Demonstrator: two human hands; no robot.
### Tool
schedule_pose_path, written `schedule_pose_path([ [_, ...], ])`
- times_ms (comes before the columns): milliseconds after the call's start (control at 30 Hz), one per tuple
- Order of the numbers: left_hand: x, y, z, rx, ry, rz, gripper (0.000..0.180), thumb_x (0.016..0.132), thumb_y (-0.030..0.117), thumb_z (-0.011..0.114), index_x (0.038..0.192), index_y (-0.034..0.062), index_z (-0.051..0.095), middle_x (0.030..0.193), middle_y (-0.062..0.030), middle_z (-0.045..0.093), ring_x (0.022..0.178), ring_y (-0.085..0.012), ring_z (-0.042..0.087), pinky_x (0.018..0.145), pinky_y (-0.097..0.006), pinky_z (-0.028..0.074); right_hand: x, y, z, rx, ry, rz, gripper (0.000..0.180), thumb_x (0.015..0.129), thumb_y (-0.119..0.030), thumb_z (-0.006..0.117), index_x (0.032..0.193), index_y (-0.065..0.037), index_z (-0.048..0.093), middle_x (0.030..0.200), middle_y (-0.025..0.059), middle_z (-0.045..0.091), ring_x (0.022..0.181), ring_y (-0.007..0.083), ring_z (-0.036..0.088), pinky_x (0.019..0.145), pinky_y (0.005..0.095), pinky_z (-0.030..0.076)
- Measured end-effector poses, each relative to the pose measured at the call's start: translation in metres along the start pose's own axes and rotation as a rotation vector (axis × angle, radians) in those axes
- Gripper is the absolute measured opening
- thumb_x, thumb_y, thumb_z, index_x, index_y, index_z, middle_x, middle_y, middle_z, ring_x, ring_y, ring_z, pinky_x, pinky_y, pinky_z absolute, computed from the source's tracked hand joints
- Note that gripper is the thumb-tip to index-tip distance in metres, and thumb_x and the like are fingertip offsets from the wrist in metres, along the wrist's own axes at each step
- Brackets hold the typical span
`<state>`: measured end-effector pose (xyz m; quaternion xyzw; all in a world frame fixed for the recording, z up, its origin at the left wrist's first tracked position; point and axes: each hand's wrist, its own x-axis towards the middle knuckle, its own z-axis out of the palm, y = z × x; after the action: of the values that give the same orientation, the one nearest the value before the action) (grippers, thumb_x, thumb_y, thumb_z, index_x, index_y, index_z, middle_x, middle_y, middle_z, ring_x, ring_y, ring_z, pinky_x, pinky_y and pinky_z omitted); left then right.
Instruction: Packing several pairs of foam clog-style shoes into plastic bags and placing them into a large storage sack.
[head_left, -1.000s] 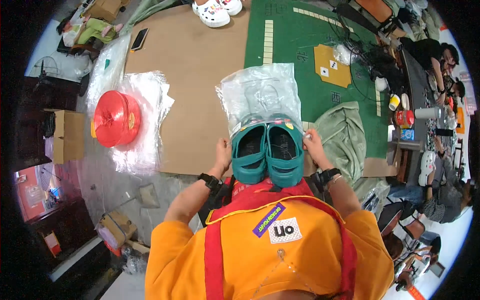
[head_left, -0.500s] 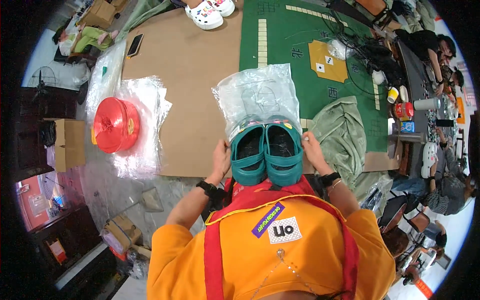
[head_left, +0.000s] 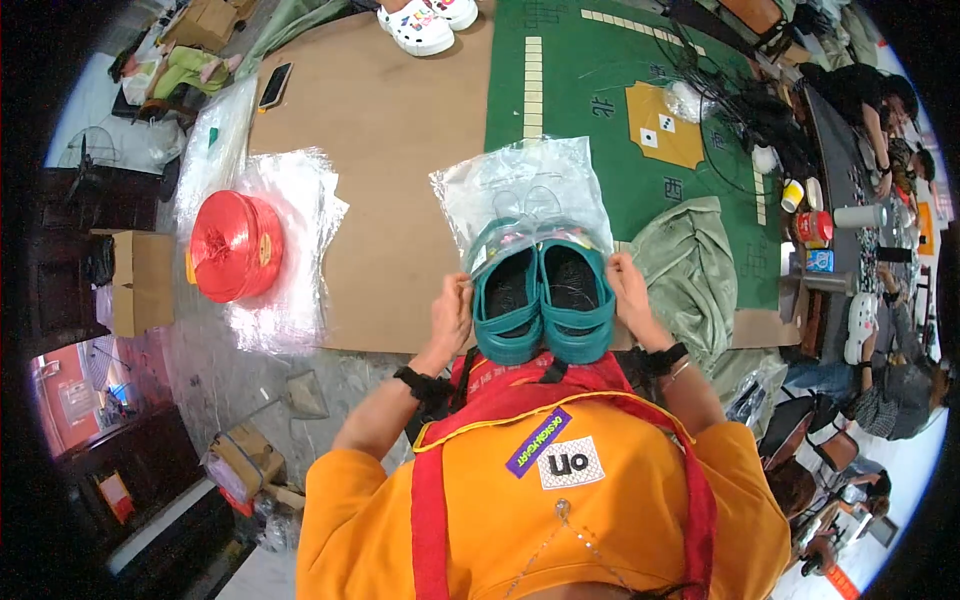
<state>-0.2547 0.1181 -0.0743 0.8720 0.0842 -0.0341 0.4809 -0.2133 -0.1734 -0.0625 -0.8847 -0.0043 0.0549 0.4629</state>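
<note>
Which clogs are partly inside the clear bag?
Teal pair between the left hand and right hand: toes inside the clear bag, heels out. White pair at top and white clog at far right show no bag.

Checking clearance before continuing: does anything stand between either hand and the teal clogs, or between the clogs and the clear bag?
Nothing visible does: the left hand and right hand sit close beside the teal clogs, whose toes are inside the clear bag.

Teal clogs [head_left: 544, 300] partly inside bag [head_left: 520, 180]
</note>
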Motion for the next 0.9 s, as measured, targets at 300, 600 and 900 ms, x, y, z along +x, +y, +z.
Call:
schedule_pose_path([
  [300,0.015,0.066,-0.05,-0.181,0.074,-0.048,0.018,0.087,0.017,0.044,0.089,-0.0002,0.048,0.061,-0.0098,0.049,0.057,-0.0129,0.048,0.052,-0.028,0.04,0.019,-0.074,-0.046,-0.027,0.085,-0.081,0.012,0.085,-0.012,0.044,0.088,-0.001,0.048,0.071,0.0183,0.052,0.065,0.0304,0.054,0.059,0.0335,0.042],
  [600,0.07,0.123,-0.078,-0.371,0.145,0.083,0.014,0.087,0.014,0.045,0.086,0.0,0.049,0.066,-0.0056,0.052,0.058,-0.0097,0.047,0.049,-0.025,0.038,0.081,-0.112,-0.084,0.023,0.144,-0.282,0.016,0.084,-0.016,0.048,0.086,0.0,0.049,0.065,0.0129,0.05,0.06,0.0184,0.049,0.058,0.0275,0.04],
  [900,0.129,0.119,-0.082,-0.001,-0.203,0.013,0.029,0.077,0.008,0.046,0.106,0.0037,0.041,0.066,-0.0143,0.055,0.062,-0.0226,0.056,0.054,-0.033,0.043,0.137,-0.084,-0.088,-0.314,-0.108,-0.16,0.015,0.074,-0.013,0.049,0.086,-0.003,0.048,0.071,0.0166,0.054,0.069,0.0304,0.054,0.063,0.0369,0.041],
])
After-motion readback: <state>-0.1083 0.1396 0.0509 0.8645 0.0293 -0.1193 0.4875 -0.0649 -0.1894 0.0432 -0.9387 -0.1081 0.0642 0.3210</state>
